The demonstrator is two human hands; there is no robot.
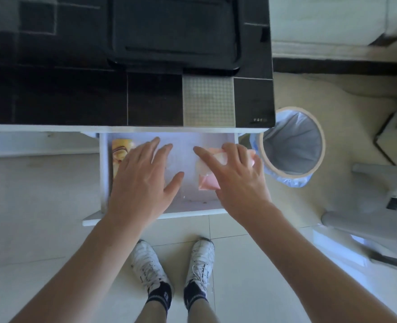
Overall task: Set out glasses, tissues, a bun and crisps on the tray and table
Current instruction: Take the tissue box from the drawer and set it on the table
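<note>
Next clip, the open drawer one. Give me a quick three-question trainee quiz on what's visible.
1. True or false: the black tray on the dark table already holds a bun.
2. Which hand is over the pink packet in the drawer? A) left B) right C) neither
3. Fill in: the yellow packet lies at the drawer's ____ side.

Key
1. False; nothing shows on the tray.
2. B; the right hand reaches over it, though its grip is not clear. The left hand is spread flat.
3. Left.
</note>
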